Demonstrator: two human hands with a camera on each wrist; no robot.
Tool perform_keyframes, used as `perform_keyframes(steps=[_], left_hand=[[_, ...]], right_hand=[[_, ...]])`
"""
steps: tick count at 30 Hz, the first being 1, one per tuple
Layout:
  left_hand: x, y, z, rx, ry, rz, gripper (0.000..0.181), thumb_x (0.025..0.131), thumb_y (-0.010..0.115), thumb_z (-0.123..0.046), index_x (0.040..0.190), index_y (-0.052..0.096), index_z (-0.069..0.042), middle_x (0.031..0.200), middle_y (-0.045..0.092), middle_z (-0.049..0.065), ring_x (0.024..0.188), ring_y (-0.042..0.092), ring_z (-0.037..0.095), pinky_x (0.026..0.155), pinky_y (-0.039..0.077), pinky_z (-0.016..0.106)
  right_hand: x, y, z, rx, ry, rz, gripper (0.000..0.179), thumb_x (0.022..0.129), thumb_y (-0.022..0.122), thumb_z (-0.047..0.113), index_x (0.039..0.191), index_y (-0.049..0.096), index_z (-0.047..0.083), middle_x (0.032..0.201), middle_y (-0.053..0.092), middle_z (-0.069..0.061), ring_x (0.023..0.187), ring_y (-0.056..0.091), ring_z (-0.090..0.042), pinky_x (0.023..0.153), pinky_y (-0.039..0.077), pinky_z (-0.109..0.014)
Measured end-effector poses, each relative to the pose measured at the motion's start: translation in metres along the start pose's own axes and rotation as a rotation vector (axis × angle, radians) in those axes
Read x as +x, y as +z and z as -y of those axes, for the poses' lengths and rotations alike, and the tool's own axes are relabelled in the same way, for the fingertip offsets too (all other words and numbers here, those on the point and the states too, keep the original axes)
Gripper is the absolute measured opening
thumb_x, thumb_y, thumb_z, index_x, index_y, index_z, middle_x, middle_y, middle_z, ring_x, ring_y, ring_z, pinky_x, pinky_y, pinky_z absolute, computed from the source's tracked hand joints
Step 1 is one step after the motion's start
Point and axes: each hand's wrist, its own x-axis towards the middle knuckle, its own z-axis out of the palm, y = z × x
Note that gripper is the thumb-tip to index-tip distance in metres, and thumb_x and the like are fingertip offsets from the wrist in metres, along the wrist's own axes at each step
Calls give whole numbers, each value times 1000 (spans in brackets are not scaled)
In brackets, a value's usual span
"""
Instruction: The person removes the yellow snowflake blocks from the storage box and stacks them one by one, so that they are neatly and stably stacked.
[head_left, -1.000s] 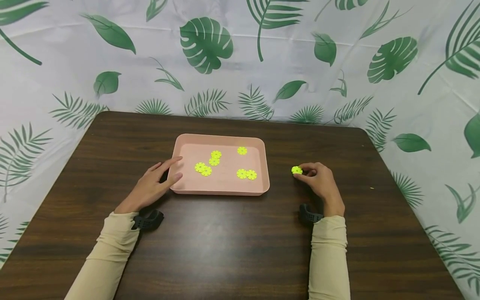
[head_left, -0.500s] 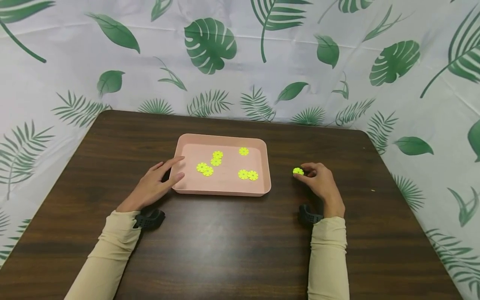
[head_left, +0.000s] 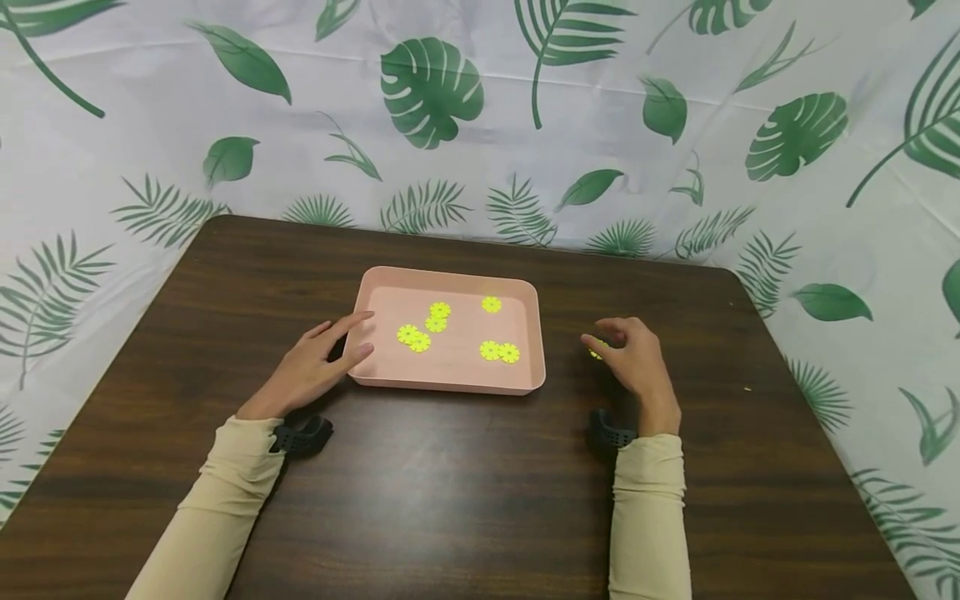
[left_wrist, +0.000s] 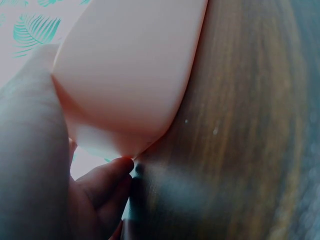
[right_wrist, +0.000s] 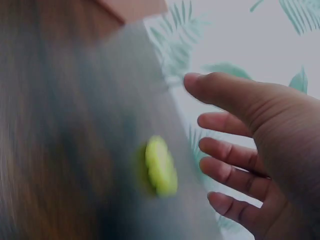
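Disc pinched earlier, now released by right hand, fingers parted beside it, tray still touched at its left side by left hand, fingers spread.

Tray looks like smooth, satin plastic to me. Discs read as plastic too; I can't call their finish. Table: smooth wood grain, glossy where I get glare. Backdrop is creased cloth, sleeves matt cloth, wrist straps matt plastic.
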Motion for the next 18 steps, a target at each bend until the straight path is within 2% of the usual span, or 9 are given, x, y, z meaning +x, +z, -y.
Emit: perform_keyframes(steps=[8,14,18], left_hand=[[1,-1,4,-5,29,-10,66,105,52,-55,163,35,-28,163,38,15,151,22,52,117,19,74],[1,0,4,-13,47,-19,65,105,53,-54,163,36,-28,163,40,14,151,25,49,120,19,69],[1,1,5,-17,51,-26,66,105,53,-54,162,36,-27,162,41,14,151,24,49,120,19,69]], right_hand=[[16,24,46,59,-125,-52,39,96,77,24,123,72,-5,118,66,-22,108,61,-40,97,52,-56],[28,51,85,91,-181,-6,34,96,76,18,120,72,-7,111,66,-21,100,61,-38,90,54,-53],[36,72,109,131,-207,42,30,96,76,16,118,73,-4,113,66,-19,99,61,-34,86,56,-48]])
